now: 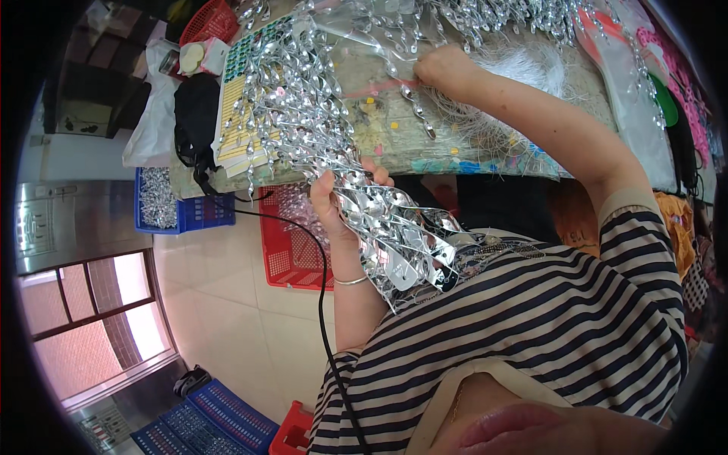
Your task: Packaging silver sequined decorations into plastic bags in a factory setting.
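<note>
Pale tiled floor [220,292] is seen below a worn, paint-flecked table [383,144], whose near edge is crossed just beside the left hand [328,208]. By that hand's closed grip a thick bundle of shiny, twisted silver strips [387,220] is held, its long axis slanted from the tabletop beyond the grip towards the striped shirt [493,303]. The right hand [447,72] is placed well apart, farther rightward, beside tangled white filament [531,72]; whether anything is pinched there cannot be told. Between both hands, open room is left.
</note>
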`<state>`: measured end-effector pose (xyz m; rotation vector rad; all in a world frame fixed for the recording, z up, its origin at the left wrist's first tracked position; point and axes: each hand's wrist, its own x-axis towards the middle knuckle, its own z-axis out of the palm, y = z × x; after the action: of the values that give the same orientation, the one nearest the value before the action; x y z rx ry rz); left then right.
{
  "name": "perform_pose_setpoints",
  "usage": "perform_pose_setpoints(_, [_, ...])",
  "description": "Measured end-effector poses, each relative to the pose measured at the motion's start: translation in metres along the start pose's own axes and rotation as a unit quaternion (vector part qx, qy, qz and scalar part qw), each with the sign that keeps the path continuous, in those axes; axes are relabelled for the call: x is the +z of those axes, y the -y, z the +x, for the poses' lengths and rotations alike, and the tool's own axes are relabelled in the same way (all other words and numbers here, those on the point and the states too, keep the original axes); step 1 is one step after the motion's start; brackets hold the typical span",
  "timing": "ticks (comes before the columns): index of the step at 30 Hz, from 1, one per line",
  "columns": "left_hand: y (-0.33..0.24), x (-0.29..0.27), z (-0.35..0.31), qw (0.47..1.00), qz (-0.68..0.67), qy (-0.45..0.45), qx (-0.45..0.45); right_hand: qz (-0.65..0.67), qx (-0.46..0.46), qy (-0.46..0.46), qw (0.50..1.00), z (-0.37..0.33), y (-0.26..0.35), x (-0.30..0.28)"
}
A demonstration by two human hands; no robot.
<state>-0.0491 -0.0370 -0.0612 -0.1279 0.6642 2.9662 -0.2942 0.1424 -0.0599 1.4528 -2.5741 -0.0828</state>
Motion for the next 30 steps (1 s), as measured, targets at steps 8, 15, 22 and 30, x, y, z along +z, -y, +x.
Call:
perform_pose_setpoints(8, [0.003,0.018,-0.003,0.999,-0.041,0.005,0.017,0.045,0.058,-0.058,0.996,0.008,-0.006,-0.018])
perform_pose_setpoints(15, [0.001,0.025,-0.008,0.999,-0.019,-0.03,0.039,0.148,0.028,-0.085,0.985,-0.003,0.016,-0.019])
perform_pose_setpoints(22, [0.001,0.025,-0.009,0.998,-0.029,-0.032,0.04,0.175,0.139,-0.09,0.97,0.011,0.037,-0.001])
perform_pose_setpoints(30, [-0.001,0.017,-0.008,0.999,-0.009,-0.025,0.03,0.399,0.153,-0.008,0.904,0.023,0.017,0.005])
